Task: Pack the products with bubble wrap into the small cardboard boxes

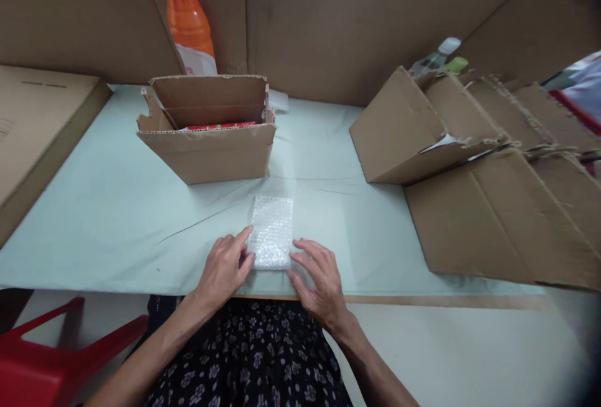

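A flat bubble-wrap pouch point(272, 231) lies on the pale green tablecloth point(323, 206) close to the table's front edge. At its left side is my left hand point(226, 263), with the index finger and thumb reaching its edge. My right hand point(319, 275) rests along the opposite side, fingers apart and tips at the lower right edge. Neither hand is wrapped around the pouch. Whether anything is inside it I cannot tell.
Beyond the pouch stands an open cardboard box point(211, 153) with something red inside. Several cardboard bins point(483, 206) fill the right side. A large flat carton point(42, 125) lies left. An orange bottle point(188, 19) stands behind, and a red stool point(47, 357) is below left.
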Available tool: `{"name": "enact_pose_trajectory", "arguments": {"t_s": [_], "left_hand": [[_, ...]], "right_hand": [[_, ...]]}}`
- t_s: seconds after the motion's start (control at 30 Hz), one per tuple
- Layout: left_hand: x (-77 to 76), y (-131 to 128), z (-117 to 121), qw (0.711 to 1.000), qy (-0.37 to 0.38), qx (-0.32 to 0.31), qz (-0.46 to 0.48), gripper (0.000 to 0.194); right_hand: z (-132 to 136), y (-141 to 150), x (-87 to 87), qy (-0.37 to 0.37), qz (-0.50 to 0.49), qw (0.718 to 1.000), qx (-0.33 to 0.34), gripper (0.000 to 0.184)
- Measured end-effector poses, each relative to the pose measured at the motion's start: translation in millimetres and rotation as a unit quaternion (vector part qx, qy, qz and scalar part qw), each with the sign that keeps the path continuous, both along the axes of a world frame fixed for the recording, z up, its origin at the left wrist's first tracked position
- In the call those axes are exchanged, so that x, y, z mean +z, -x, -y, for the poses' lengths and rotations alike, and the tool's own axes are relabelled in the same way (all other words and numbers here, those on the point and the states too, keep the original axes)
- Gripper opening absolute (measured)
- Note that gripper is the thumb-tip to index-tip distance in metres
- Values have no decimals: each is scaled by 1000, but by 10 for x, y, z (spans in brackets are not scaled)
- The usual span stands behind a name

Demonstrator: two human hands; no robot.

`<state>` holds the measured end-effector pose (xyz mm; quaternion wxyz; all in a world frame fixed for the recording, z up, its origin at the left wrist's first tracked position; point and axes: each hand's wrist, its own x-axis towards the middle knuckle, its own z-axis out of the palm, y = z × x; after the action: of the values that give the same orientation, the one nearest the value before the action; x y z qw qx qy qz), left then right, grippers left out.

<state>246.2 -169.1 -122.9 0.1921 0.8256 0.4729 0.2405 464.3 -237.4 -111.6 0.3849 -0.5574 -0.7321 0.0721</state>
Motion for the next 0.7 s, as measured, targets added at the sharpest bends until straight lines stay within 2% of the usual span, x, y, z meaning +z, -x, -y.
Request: {"name": "enact_pose_trajectory", "arguments": {"t_s": [0.1, 0.2, 0.33, 0.47, 0.53, 0.63, 0.7], "left_hand": [[-21, -43, -22, 999, -27, -17, 4, 47], [-8, -46, -13, 999, -48, -18, 10, 46], [68, 36, 70, 996, -66, -44, 48, 47], [79, 66, 124, 993, -44, -85, 67, 42], [43, 26, 90, 995, -25, -68, 68, 40], [-7, -63, -20, 999, -9, -24, 36, 42], [-15, -105, -90, 1000, -16, 0, 18, 42]], "right_hand": [[31, 25, 7, 32, 57, 996, 64, 30], [-4, 63, -63, 53, 91, 992, 74, 27], [-102, 62, -108, 45, 47, 995, 73, 21], [-174, 41, -76, 90, -25, 991, 94, 21], [-179, 32, -59, 97, -35, 992, 68, 23], [-157, 18, -46, 59, -2, 998, 16, 27], [-154, 11, -49, 45, 38, 998, 17, 28]]}}
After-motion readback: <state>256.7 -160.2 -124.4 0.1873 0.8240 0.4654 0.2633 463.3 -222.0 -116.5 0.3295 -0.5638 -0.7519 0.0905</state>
